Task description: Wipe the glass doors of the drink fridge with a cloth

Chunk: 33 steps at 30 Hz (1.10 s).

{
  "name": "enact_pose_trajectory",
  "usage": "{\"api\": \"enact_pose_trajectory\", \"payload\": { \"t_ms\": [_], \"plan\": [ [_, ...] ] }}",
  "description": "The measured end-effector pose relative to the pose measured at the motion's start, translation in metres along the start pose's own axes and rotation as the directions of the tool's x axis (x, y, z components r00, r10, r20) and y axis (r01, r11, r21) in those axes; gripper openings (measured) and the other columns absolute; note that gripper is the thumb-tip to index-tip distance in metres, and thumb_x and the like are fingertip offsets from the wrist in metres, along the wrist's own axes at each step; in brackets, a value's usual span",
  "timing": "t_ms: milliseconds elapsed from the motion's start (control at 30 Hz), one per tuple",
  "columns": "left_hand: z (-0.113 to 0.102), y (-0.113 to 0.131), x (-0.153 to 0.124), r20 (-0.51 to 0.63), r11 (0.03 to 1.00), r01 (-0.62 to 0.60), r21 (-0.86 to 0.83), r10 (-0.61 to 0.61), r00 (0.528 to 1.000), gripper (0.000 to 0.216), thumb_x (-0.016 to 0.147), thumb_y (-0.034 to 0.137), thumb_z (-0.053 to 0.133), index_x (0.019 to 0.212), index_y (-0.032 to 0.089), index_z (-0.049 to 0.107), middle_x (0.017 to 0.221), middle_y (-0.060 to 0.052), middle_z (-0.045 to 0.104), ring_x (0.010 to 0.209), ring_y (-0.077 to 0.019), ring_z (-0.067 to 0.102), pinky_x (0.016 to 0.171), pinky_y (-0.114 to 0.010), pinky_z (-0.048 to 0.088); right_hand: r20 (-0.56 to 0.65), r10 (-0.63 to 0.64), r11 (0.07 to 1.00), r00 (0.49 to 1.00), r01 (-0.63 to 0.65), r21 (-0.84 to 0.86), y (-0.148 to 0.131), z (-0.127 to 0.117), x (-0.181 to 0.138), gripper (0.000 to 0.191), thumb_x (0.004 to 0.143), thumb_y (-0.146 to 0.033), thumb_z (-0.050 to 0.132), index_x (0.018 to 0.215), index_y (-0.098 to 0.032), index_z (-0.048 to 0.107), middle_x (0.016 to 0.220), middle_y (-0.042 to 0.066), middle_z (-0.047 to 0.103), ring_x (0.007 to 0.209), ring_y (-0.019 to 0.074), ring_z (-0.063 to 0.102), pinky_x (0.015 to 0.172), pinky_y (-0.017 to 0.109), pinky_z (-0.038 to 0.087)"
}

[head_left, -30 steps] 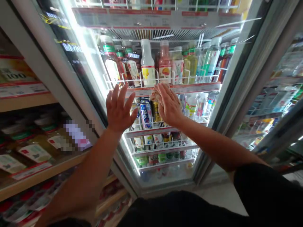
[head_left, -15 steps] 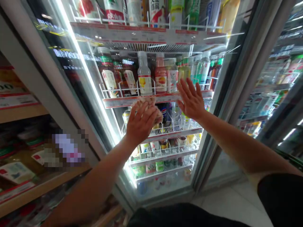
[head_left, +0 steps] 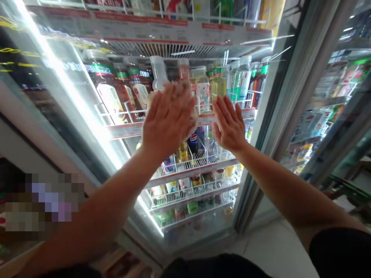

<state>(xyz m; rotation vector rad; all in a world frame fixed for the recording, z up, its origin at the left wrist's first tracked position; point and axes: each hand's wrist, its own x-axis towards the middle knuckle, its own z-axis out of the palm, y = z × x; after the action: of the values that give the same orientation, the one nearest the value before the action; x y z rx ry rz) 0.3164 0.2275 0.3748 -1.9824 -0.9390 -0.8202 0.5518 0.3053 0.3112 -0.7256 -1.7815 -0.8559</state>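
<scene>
A: Cloth (head_left: 180, 87) first. Where?
B: Centre of frame, a bit above the middle. Bunched, pinkish, pokes out past the fingertips and along the right side of the left hand (head_left: 167, 120).
A: Left hand gripping it?
B: Not that I can see. Fingers stretched out, laid flat over it. Underside hidden.
A: So what's the risk?
B: Cloth could slip or drop: a flat palm only traps it, and a loose bunch can roll out from under. A bare fingertip could also smear the glass door (head_left: 199, 240) if the cloth bunches further.
A: Right hand (head_left: 228, 125)?
B: Right of centre, spread flat, nothing in it visible. If it's on the pane, could leave prints. Contact, can't tell.
A: Collision?
B: Possible. The hands are near each other with a narrow gap; a rightward sweep by the left could knock the right.
A: Further out?
B: Metal door frame (head_left: 279, 129), right side of frame. Knuckles could catch it if the right hand overshoots outward.
A: Bottles (head_left: 218, 84) behind, upper middle?
B: Look to be behind the pane, on a shelf with a label strip (head_left: 124, 130). Low risk. Glare from the light strip (head_left: 62, 79), upper left, could hide a missed streak.
</scene>
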Motion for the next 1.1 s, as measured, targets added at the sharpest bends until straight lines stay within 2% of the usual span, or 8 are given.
{"api": "enact_pose_trajectory", "payload": {
  "t_ms": [100, 200, 400, 567, 667, 867, 967, 1100],
  "plan": [
    [-0.025, -0.02, 0.036, -0.114, 0.983, 0.079, 0.165, -0.06, 0.992, 0.066, 0.111, 0.041, 0.041, 0.168, 0.011, 0.028, 0.175, -0.01, 0.021, 0.163, -0.0394, 0.011, 0.134, -0.061, 0.01, 0.022, 0.022, 1.0, 1.0, -0.022, 0.016, -0.001, -0.001, 0.001, 0.063, 0.107, -0.03, 0.035, 0.169, -0.03, 0.025, 0.169, 0.005, 0.042, 0.163, 0.0278, 0.027, 0.134, 0.057, 0.022],
    [-0.026, -0.018, 0.048, -0.172, 0.966, 0.125, 0.225, -0.087, 0.981, 0.061, 0.113, 0.036, 0.034, 0.166, 0.005, 0.031, 0.174, -0.013, 0.022, 0.162, -0.0405, 0.011, 0.134, -0.06, 0.013, 0.036, 0.054, 0.997, 0.998, -0.056, 0.045, -0.001, -0.002, 0.002, 0.061, 0.107, -0.031, 0.035, 0.168, -0.032, 0.028, 0.169, 0.003, 0.042, 0.163, 0.0291, 0.027, 0.134, 0.059, 0.021],
    [0.006, 0.01, 0.017, 0.058, 0.989, -0.118, -0.093, 0.124, 0.991, 0.053, 0.106, 0.042, 0.055, 0.155, 0.021, 0.052, 0.169, -0.002, 0.039, 0.161, -0.0357, 0.022, 0.137, -0.056, 0.017, 0.037, 0.057, 0.997, 0.998, -0.059, 0.054, 0.001, -0.001, 0.002, 0.06, 0.108, -0.035, 0.034, 0.168, -0.033, 0.029, 0.168, 0.002, 0.042, 0.162, 0.0298, 0.028, 0.133, 0.062, 0.021],
    [-0.029, -0.035, 0.037, -0.069, 0.977, -0.014, 0.215, 0.03, 0.997, 0.058, 0.109, 0.028, 0.042, 0.165, 0.015, 0.037, 0.174, -0.003, 0.026, 0.161, -0.0406, 0.011, 0.133, -0.063, 0.016, 0.032, 0.048, 0.997, 0.998, -0.05, 0.053, 0.001, -0.003, 0.002, 0.059, 0.108, -0.034, 0.032, 0.167, -0.031, 0.032, 0.168, 0.004, 0.043, 0.162, 0.0305, 0.028, 0.133, 0.061, 0.022],
    [-0.027, -0.036, 0.032, -0.124, 0.968, -0.005, 0.251, 0.037, 0.992, 0.058, 0.108, 0.02, 0.039, 0.165, 0.013, 0.037, 0.173, -0.003, 0.028, 0.162, -0.0385, 0.007, 0.134, -0.06, 0.015, 0.046, 0.058, 0.996, 0.997, -0.061, 0.06, 0.002, -0.003, 0.002, 0.059, 0.107, -0.034, 0.033, 0.166, -0.03, 0.032, 0.168, 0.004, 0.043, 0.162, 0.0312, 0.028, 0.132, 0.062, 0.021],
    [-0.001, -0.009, 0.003, 0.178, 0.981, -0.181, -0.065, 0.19, 0.965, 0.052, 0.107, 0.044, 0.055, 0.157, 0.029, 0.052, 0.166, -0.001, 0.044, 0.162, -0.0343, 0.018, 0.137, -0.059, 0.012, 0.045, 0.061, 0.995, 0.997, -0.064, 0.071, 0.002, -0.002, 0.0, 0.059, 0.108, -0.036, 0.033, 0.167, -0.03, 0.032, 0.169, 0.004, 0.042, 0.163, 0.0306, 0.027, 0.133, 0.063, 0.019],
    [-0.02, -0.032, 0.014, 0.085, 0.986, -0.136, 0.099, 0.128, 0.988, 0.081, 0.097, 0.062, 0.067, 0.163, 0.023, 0.043, 0.173, -0.004, 0.031, 0.162, -0.0435, 0.008, 0.134, -0.067, 0.003, 0.037, 0.055, 0.997, 0.998, -0.057, 0.053, 0.002, -0.002, 0.0, 0.059, 0.108, -0.036, 0.031, 0.166, -0.028, 0.034, 0.168, 0.005, 0.043, 0.163, 0.0294, 0.027, 0.133, 0.061, 0.02],
    [-0.024, -0.042, 0.014, -0.05, 0.97, -0.103, 0.219, 0.117, 0.992, 0.072, 0.104, 0.033, 0.054, 0.168, 0.014, 0.027, 0.174, -0.008, 0.027, 0.163, -0.0412, 0.006, 0.132, -0.067, 0.014, 0.039, 0.034, 0.999, 0.999, -0.035, 0.03, 0.004, 0.0, 0.0, 0.062, 0.107, -0.036, 0.026, 0.168, -0.026, 0.031, 0.17, 0.005, 0.041, 0.163, 0.0292, 0.026, 0.133, 0.061, 0.02]
  ]
}}
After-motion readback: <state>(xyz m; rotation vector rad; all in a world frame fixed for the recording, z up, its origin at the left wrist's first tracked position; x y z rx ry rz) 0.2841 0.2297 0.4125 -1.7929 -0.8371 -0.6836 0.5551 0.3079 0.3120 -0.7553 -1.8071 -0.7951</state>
